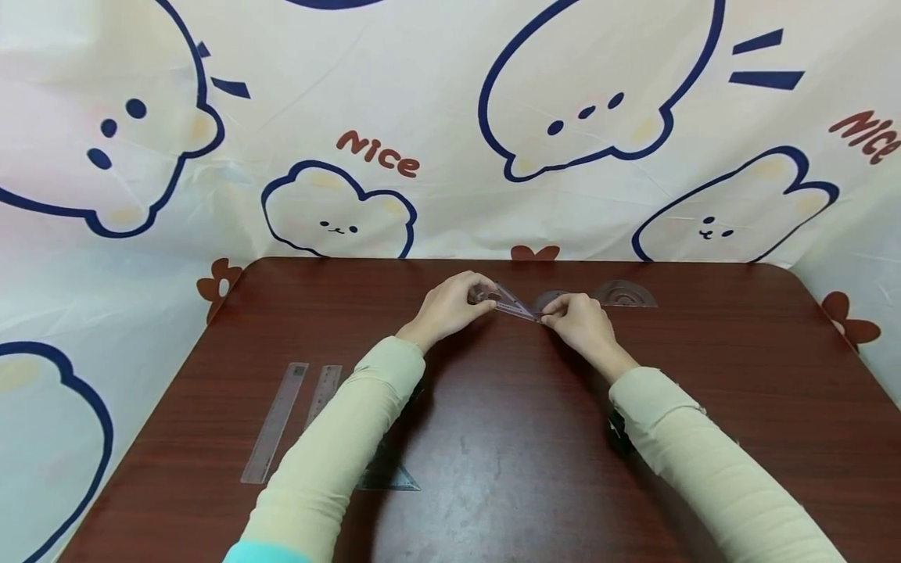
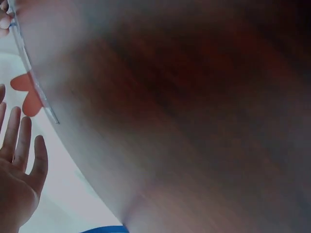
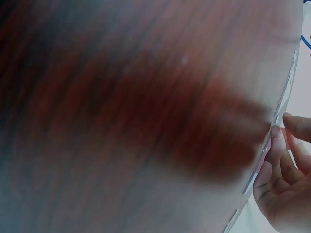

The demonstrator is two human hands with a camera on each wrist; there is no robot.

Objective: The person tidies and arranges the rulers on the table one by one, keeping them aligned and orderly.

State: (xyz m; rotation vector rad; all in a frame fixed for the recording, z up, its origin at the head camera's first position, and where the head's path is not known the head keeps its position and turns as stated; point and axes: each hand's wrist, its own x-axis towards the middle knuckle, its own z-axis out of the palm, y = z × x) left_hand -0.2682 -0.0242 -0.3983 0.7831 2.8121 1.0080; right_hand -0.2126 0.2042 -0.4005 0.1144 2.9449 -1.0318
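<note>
In the head view my left hand (image 1: 450, 305) is at the left end of a clear plastic set square (image 1: 517, 305) near the table's back edge. The left wrist view shows this hand (image 2: 22, 165) with fingers straight and spread, apart from the set square's edge. My right hand (image 1: 580, 322) pinches the set square's right corner between thumb and fingertips; the right wrist view shows that hand (image 3: 286, 179) too. Just behind the right fingertips lies a clear protractor (image 1: 549, 299), partly hidden. Another protractor (image 1: 625, 294) lies flat to the right.
Two clear rulers, a wider one (image 1: 274, 422) and a narrower one (image 1: 324, 391), lie on the left of the brown table (image 1: 507, 438). Another set square (image 1: 394, 474) is partly hidden under the left forearm. A printed cloth (image 1: 450, 94) hangs behind the table.
</note>
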